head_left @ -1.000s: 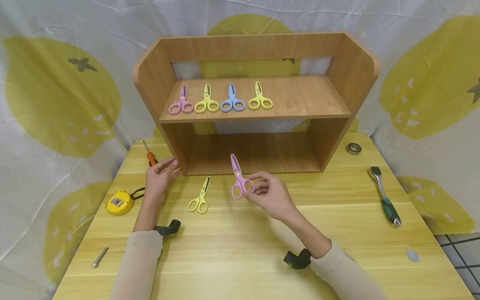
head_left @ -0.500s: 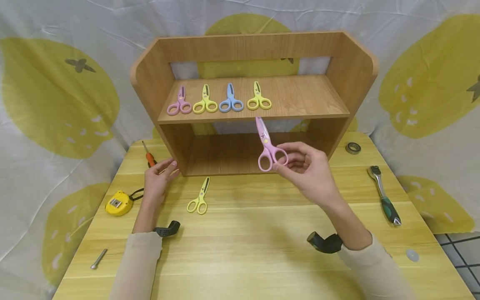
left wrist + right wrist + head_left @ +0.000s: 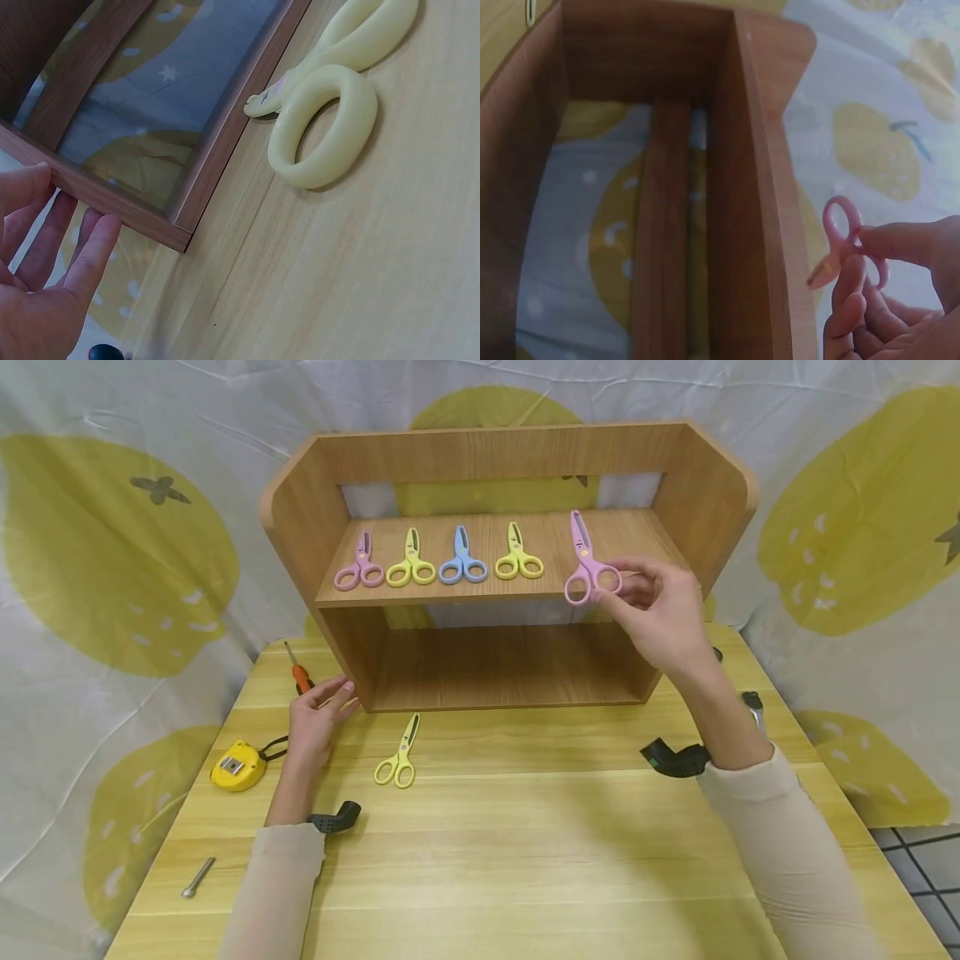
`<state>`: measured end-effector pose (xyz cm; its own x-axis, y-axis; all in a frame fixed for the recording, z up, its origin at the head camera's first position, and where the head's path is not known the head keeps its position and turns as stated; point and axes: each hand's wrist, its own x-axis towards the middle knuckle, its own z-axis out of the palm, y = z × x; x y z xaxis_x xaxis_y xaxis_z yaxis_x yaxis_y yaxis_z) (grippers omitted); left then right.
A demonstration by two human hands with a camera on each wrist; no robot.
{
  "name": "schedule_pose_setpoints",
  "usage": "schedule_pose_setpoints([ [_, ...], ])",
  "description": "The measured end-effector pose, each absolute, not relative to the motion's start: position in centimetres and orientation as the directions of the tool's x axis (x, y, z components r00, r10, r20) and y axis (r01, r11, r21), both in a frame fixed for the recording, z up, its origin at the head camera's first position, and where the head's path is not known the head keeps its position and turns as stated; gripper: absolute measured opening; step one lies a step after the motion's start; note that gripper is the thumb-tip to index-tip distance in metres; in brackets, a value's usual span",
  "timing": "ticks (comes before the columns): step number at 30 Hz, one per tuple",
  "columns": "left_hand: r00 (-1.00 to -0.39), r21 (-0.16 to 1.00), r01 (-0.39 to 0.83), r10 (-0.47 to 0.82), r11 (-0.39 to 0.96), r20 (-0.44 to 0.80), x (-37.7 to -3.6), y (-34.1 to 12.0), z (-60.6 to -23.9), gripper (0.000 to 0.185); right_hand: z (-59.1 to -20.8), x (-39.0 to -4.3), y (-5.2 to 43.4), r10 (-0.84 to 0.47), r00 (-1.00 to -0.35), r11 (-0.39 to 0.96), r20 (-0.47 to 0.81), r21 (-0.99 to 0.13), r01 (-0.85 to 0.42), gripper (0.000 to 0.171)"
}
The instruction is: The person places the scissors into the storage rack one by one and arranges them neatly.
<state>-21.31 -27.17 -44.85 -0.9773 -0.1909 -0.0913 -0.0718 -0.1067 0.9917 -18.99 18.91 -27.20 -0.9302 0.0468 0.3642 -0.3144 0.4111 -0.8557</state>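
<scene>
From the head view we look forward and down across the whole surface (image 3: 480,860) to the wooden shelf (image 3: 510,568) at mid distance. Our left wrist view sits low and very close beside the shelf's bottom corner (image 3: 176,236), sharing the yellow scissors (image 3: 330,127) with the head view. Our right wrist view looks closely along the shelf's side wall (image 3: 750,195), which the head view also shows.

The shelf (image 3: 637,543) and table (image 3: 487,843) look like smooth matt wood – the pink scissors (image 3: 588,568) are smooth plastic.
</scene>
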Motion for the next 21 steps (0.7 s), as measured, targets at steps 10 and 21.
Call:
schedule_pose_setpoints([
  [10, -0.978, 0.99, -0.067, -0.186, -0.126, -0.09, -21.5, -27.2, -45.3, 0.044, -25.7, -22.9, 19.7, 0.071, -0.968, 0.531, 0.241, -0.831, -0.167, 0.041],
  [21, -0.979, 0.988, -0.048, -0.188, -0.145, -0.075, -21.2, -27.1, -44.9, 0.04, -25.9, -25.0, 18.7, 0.027, -0.983, 0.533, 0.18, -0.835, -0.138, 0.047],
])
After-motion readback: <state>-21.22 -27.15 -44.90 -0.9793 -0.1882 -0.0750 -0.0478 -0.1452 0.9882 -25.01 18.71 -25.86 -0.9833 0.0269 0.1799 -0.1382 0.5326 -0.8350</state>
